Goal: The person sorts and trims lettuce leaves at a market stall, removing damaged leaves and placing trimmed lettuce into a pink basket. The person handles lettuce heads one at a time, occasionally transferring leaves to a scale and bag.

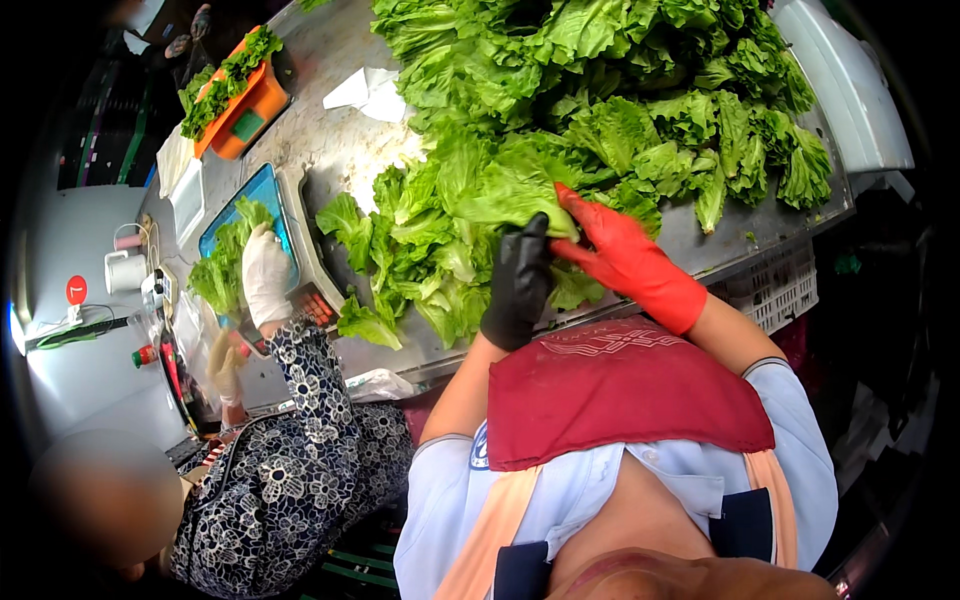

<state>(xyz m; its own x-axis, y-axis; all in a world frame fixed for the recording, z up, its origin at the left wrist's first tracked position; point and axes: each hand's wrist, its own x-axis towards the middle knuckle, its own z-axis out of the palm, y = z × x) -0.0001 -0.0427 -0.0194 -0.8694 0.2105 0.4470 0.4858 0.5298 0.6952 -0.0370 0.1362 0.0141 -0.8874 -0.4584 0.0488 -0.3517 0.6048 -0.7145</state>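
Note:
A bunch of pale green lettuce (510, 190) is held in front of me, over the near edge of a metal table (312, 135). My left hand (520, 285), in a black glove, closes round its lower end. From the right, my right hand (632, 258) in a red glove grips the same end, its fingers bent against the leaves. Part of that end is hidden by the gloves. Loose lettuce (420, 255) lies just left of my hands, and a large heap of leafy lettuce (600, 60) rises beyond them.
At left, a co-worker's white-gloved hand (266, 275) holds lettuce over a weighing scale (318, 255) with a blue tray (220, 235). An orange basket (262, 105) of greens stands farther back. A white box (850, 90) is at far right; a white crate (775, 290) sits below the table edge.

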